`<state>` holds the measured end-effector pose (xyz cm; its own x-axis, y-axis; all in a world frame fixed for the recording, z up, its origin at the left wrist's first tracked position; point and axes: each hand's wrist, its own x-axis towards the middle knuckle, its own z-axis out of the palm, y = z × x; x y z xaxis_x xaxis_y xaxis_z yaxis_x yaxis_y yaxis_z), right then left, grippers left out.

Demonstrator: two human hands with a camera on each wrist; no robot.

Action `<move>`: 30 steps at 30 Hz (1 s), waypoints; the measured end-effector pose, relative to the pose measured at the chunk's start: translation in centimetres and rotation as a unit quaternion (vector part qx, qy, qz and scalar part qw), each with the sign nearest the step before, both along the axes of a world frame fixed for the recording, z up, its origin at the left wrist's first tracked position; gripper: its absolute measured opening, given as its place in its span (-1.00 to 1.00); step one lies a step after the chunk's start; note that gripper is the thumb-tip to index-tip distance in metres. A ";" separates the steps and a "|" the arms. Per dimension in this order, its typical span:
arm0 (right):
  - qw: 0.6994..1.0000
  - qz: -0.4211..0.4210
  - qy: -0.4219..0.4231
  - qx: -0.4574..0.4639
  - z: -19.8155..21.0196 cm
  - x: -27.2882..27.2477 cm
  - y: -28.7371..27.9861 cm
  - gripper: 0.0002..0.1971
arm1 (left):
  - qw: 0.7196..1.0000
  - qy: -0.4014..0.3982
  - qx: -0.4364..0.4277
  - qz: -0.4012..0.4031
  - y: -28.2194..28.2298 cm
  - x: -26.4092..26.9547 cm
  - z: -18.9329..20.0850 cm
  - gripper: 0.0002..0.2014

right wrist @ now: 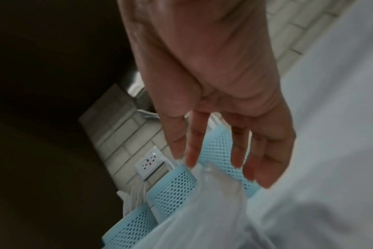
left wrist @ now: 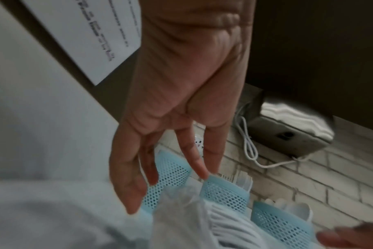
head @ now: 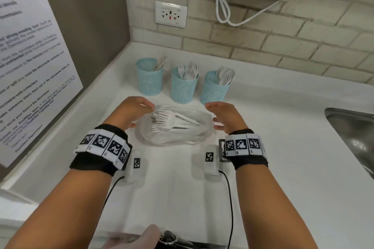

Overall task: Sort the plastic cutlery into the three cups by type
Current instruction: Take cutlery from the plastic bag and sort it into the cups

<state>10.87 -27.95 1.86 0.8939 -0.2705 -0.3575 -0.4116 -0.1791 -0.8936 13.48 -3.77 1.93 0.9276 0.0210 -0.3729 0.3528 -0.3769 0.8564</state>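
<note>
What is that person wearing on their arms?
Each forearm is bare, with no sleeve. The left wrist has a black band with white tiles printed in black square codes. The right wrist has the same. A small white camera block with a code sits beside each wrist, trailing a thin black cable.

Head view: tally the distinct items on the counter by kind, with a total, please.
Blue mesh cups: 3
Clear bag of white cutlery: 1
Hands: 2, left, right
Total: 6
</note>
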 end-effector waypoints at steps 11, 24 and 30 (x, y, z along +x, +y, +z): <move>0.921 0.168 0.017 -0.351 -1.7 0.4 1.5 -0.63 | 0.951 -0.122 0.272 -0.087 -1.7 -0.6 -0.8 -0.66; 0.999 0.018 0.034 0.014 -4.3 0.8 0.4 -0.66 | 0.995 -0.019 -0.073 0.071 -0.8 -0.4 -1.8 -0.81; 0.934 0.068 -0.149 -0.318 -0.1 1.2 2.2 -0.76 | 0.986 -0.117 0.107 -0.042 -1.4 -0.5 -1.7 -0.67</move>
<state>12.04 -25.74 1.76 0.9696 -0.2202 0.1065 -0.0967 -0.7450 -0.6600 13.00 -5.18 0.20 0.9897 -0.0046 -0.1433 0.1144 -0.5773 0.8085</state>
